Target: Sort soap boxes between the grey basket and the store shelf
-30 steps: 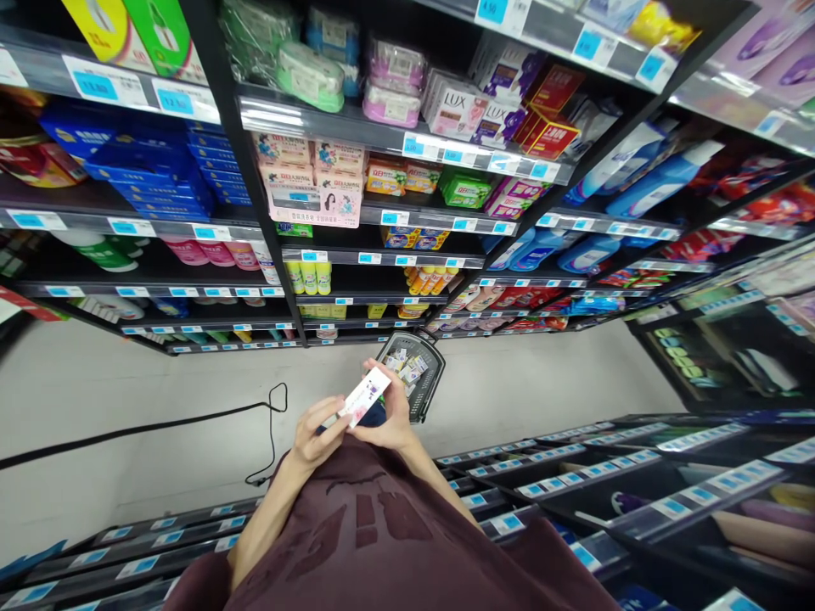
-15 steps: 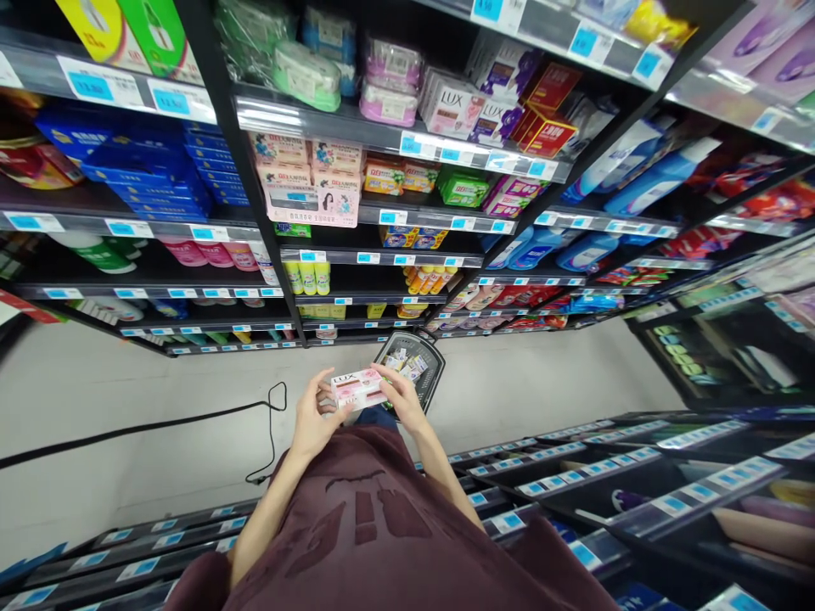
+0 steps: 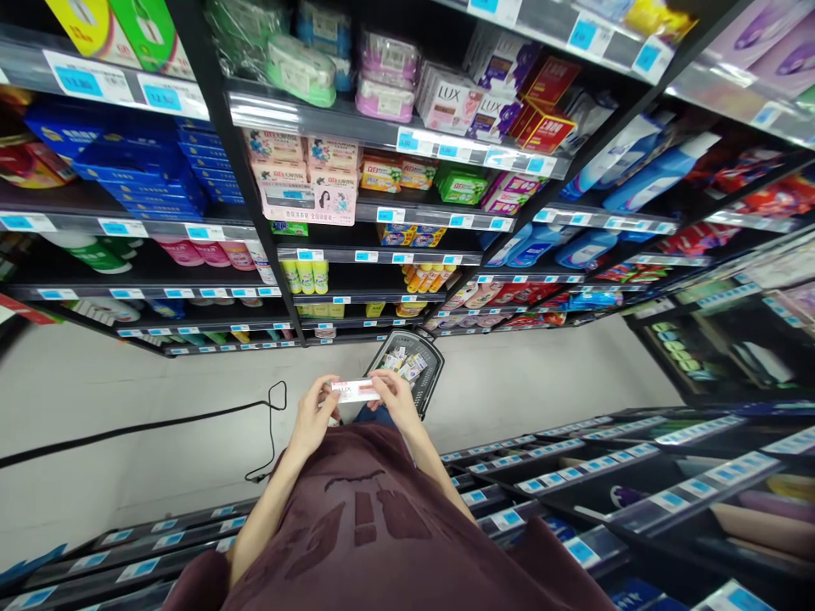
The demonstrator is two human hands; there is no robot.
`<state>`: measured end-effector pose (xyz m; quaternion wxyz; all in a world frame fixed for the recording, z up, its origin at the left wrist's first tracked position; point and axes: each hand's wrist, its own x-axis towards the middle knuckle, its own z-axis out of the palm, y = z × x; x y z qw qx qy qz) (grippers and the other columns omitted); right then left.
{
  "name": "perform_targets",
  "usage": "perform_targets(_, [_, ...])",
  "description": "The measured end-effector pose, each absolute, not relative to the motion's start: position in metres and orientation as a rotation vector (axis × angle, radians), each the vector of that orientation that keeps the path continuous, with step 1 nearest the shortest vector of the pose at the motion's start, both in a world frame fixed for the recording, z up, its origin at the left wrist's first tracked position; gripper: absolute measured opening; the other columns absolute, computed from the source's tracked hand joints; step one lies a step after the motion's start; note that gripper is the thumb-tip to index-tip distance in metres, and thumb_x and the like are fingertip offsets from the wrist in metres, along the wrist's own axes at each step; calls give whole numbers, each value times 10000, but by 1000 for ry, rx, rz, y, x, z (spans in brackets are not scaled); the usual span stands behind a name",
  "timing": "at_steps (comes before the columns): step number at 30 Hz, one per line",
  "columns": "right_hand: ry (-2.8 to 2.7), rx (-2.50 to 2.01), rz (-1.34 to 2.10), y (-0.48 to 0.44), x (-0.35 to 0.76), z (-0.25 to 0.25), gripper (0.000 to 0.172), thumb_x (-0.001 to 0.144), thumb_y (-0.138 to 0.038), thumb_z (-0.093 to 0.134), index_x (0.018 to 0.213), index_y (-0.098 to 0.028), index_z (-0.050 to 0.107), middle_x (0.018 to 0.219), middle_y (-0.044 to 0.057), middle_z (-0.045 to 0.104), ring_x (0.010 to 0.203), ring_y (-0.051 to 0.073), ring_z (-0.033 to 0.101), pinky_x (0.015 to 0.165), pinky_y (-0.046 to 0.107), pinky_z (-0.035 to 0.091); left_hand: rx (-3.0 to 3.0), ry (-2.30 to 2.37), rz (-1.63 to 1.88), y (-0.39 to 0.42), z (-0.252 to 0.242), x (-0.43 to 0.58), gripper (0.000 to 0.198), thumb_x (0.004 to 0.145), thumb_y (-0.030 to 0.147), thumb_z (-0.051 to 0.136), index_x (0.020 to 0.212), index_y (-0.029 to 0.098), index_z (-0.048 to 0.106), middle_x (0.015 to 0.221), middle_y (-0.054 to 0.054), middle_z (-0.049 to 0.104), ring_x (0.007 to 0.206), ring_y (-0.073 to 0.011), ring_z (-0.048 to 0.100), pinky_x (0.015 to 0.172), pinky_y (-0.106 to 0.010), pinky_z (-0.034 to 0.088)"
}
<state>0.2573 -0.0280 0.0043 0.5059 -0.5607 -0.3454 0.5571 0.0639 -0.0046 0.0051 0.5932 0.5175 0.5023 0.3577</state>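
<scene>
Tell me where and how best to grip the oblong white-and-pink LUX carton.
Probably by its two short ends, one hand from each side: the carton is long and narrow, lying crosswise between the bare left hand and bare right hand.

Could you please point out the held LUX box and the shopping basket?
LUX box (image 3: 355, 390): head view, middle of its printed long side.
Shopping basket (image 3: 436, 373): head view, its rim at picture right.

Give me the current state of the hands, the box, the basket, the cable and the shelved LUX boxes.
Left hand: gripping the box's left end
Right hand: gripping its right end
Held LUX box: off the floor, no open flap visible
Basket: on the floor, packs inside
Black cable: on the floor, bent
Shelved LUX boxes: grouped together
</scene>
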Motion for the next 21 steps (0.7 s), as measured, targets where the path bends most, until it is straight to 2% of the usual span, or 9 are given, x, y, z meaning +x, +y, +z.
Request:
perform_targets(2, [-828,-1313,1329,-28,258,3,472,776,-571,732,1066,-209,643,1050,70,718,689,167,678,498,247,538,1136,1149,860,-5,3,67,530,879,558,612,1260,193,568,1063,-77,644,699,-159,666,610,-304,586])
perform_targets(4, [-829,-1288,1303,-27,258,2,483,755,-513,758,1121,-221,637,1184,83,687,791,178,682,554,249,550,1060,1114,890,-4,1,69,594,855,527,661,1335,204,529,1291,-131,600,887,-205,687,661,-322,608])
perform_targets(7, [-831,-1282,1273,-25,259,-3,551,712,-418,795,1199,-233,616,1292,95,646,860,181,675,729,297,580,965,1062,902,-3,2,71,660,825,477,712,1387,200,503,1450,-161,531,1129,-271,646,784,-357,619])
perform_targets(10, [-836,-1263,1253,-25,259,-8,621,703,-371,788,1270,-237,573,1404,112,568,946,194,663,812,321,573,914,1065,879,-1,3,70,681,799,440,743,1395,202,514,1491,-162,510,1185,-292,637,930,-426,587])
perform_targets(14, [-840,-1241,1206,-28,259,-17,555,717,-334,762,1222,-246,548,1501,105,466,1001,187,653,843,311,566,902,1069,876,0,-2,69,680,774,415,775,1381,214,545,1468,-155,546,1189,-301,651,1037,-474,527])
perform_targets(18, [-850,-1257,1178,-31,257,-22,511,733,-290,730,1203,-239,535,1456,114,508,1063,210,645,874,331,564,868,1075,871,2,-12,69,679,778,454,779,1365,195,557,1431,-178,582,1286,-326,594,1070,-479,505])
perform_targets(21, [-845,-1254,1147,-29,258,-23,479,704,-208,697,1158,-231,543,1398,111,555,1061,211,643,903,343,552,813,1068,804,6,-21,69,750,744,481,811,1372,173,539,1372,-200,625,1277,-338,602,1063,-490,511])
